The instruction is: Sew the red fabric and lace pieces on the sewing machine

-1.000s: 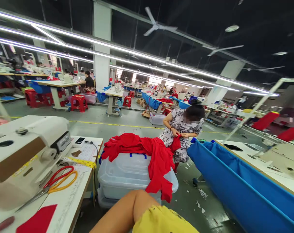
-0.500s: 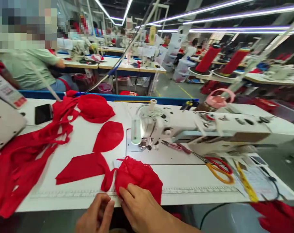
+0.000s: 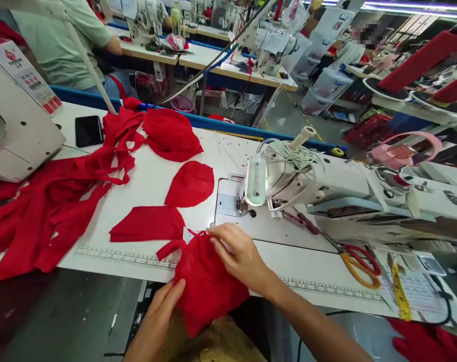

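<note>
Head view: red fabric piece (image 3: 205, 286) crumpled, overhanging table (image 3: 307, 261).

Rows of white worktables (image 3: 228, 60) fill the workshop; grey floor (image 3: 288, 118) between them; a strip light (image 3: 401, 6) glows overhead.

The red-and-white label (image 3: 24, 75) on the left sewing machine (image 3: 13, 130) is too blurred to read.

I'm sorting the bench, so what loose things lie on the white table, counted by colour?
Red: 5: held piece, flat half-round, flat wedge, bundle, strip pile
Black: 1: phone
Red-and-yellow: 1: scissors
Yellow: 1: tape measure
Total: 8
</note>
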Available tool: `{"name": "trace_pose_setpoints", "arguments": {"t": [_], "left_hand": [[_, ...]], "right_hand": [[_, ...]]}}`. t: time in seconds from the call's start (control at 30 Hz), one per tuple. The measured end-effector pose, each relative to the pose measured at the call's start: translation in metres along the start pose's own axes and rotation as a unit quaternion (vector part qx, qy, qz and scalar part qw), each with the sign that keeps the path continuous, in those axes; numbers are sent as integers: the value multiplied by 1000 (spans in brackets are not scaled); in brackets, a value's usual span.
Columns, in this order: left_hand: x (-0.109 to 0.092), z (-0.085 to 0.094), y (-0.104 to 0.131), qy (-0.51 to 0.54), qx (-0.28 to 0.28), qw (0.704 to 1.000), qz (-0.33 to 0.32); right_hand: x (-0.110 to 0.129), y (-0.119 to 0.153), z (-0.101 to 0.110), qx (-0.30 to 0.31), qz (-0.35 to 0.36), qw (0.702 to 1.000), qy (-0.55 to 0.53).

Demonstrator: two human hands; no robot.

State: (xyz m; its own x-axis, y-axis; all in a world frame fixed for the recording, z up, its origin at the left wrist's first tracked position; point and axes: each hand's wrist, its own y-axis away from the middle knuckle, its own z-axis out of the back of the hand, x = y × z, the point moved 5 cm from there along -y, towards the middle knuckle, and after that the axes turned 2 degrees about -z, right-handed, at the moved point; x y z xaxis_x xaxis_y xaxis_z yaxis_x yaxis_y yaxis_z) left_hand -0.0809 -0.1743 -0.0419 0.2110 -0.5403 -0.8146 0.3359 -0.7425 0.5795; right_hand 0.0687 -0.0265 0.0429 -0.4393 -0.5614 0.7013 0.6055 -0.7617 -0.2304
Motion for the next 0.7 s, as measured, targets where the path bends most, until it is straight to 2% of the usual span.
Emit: {"name": "trace_pose_setpoints", "arguments": {"t": [0.1, 0.17, 0.23, 0.33, 0.4, 0.43, 0.5, 0.57, 0.63, 0.7], "left_hand": [[-1, -12, 4, 98, 54, 988, 108], [-6, -16, 5, 59, 86, 989, 103], [-14, -17, 6, -57, 114, 991, 36], [-33, -23, 10, -257, 138, 952, -94], [-45, -27, 12, -336, 117, 923, -146], [-51, -29, 11, -349, 93, 918, -163], [-64, -32, 9, -324, 41, 926, -190], [-75, -36, 5, -243, 11, 945, -220], [-84, -40, -1, -152, 21, 959, -238], [-90, -44, -7, -82, 51, 968, -230]], "right_hand": [[-14, -8, -7, -1, 21, 997, 74], [-20, -6, -14, 18, 15, 993, 112], [-22, -1, -18, 30, -2, 992, 119], [-23, 6, -15, 29, -26, 998, 59], [-24, 8, -7, 30, -51, 998, -28], [-26, 9, -3, 35, -80, 993, -77], [-30, 10, 3, 54, -159, 971, -172], [-32, 13, 9, 66, -228, 941, -242], [-30, 13, 14, 63, -254, 918, -297], [-26, 10, 17, 57, -255, 907, -330]]}}
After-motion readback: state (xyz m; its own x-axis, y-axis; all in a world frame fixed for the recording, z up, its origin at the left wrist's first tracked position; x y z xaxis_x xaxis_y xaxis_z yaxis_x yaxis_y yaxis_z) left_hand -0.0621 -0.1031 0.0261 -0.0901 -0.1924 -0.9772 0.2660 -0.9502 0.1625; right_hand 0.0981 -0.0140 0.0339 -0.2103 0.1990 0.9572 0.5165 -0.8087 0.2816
